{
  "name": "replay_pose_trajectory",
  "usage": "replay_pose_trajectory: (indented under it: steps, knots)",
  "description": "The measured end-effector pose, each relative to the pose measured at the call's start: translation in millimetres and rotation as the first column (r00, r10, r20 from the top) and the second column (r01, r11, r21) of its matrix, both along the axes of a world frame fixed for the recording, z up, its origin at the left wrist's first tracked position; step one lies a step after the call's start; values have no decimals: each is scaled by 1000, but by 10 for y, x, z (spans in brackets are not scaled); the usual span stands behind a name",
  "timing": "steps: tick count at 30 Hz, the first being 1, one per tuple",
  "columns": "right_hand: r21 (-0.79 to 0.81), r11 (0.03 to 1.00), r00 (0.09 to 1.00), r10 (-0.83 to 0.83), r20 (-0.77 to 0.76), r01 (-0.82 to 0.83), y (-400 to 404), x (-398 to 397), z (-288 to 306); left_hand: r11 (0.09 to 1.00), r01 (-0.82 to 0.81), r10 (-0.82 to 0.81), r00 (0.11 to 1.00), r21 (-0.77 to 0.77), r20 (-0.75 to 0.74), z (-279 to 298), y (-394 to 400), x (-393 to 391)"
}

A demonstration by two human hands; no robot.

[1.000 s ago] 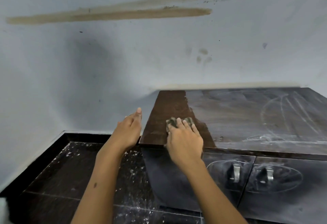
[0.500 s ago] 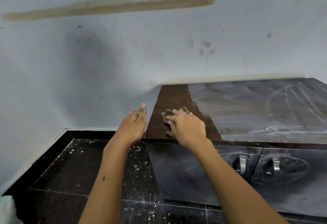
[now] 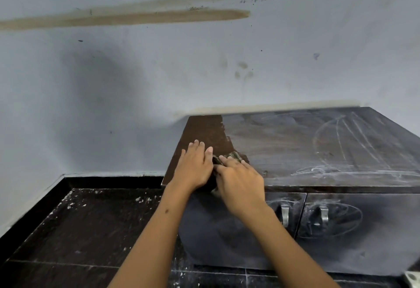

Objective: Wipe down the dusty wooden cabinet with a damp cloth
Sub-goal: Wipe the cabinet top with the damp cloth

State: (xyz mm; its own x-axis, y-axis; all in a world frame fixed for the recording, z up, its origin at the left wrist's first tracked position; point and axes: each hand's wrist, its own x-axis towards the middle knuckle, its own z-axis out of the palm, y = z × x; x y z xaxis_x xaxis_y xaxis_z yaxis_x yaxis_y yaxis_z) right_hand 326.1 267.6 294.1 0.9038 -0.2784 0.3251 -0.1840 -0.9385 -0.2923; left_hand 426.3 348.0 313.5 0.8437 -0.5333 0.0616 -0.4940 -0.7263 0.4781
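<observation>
The right hand (image 3: 238,180) is pressing the damp cloth (image 3: 229,158) on the cabinet (image 3: 318,151) top's near-left corner, left hand (image 3: 193,167) lying flat beside it, dusty surface stretching rightward from the cleaned strip.

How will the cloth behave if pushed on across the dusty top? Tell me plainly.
The cloth looks bunched under the right hand, so it is probably floppy and will likely crumple rather than slide flat. It leaves a dark, clean strip on the cabinet, so it probably drags and picks up dust. It seems light.
</observation>
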Motion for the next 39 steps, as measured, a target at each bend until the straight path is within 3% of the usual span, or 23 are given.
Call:
replay_pose_trajectory:
  steps: [4,9,14,21,28,35,39]
  knots:
    - [5,1000,1000,-27,-15,27,61,-53,-50,992,-19,11,998,123,66,-161,-137,105]
    - [-29,979,975,-196,109,200,-89,-222,-125,962,-33,-12,986,270,164,-264,-164,95]
    - [8,996,993,-91,-71,91,-352,158,95,937,-63,4,986,345,169,-139,-267,148]
    - [-21,983,979,-181,88,184,-237,-190,-206,950,-56,6,987,308,160,-254,-416,216]
    - [-1,998,992,-64,-105,64,-495,278,111,949,-58,8,987,311,159,-231,-401,198]
    - [0,983,980,-185,75,185,-325,32,-186,947,-63,4,983,315,184,-272,-405,233]
    - [10,995,993,-100,-66,101,-570,452,85,947,-65,10,985,313,175,-249,-397,208]
